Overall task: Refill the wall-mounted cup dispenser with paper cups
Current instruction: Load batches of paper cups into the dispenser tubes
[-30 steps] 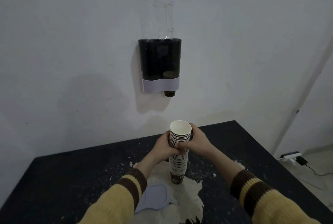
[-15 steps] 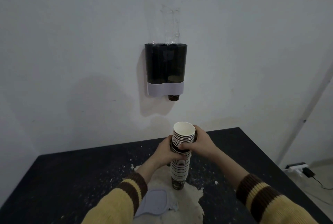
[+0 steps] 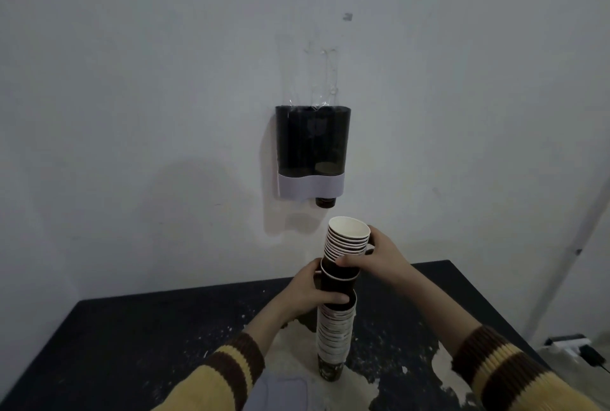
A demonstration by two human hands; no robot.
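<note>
A dark, see-through cup dispenser (image 3: 312,143) with a pale lilac band hangs on the wall; one dark cup (image 3: 325,202) pokes out of its right chute. Below it, a tall stack of paper cups (image 3: 334,341) stands on the black table (image 3: 125,344). My right hand (image 3: 384,253) grips a short upper batch of cups (image 3: 347,242), lifted partly out of the stack and tilted. My left hand (image 3: 312,291) clasps the top of the lower stack from the left.
The dispenser's lilac lid (image 3: 280,394) lies on the table's near edge, left of the stack. Pale worn patches (image 3: 359,384) mark the tabletop. A white power strip with a plug (image 3: 576,346) lies on the floor at the right.
My right hand has pulled the upper batch of cups upward, opening a gap of dark cup wall above the lower stack. The view has shifted, so the dispenser sits lower in frame.
</note>
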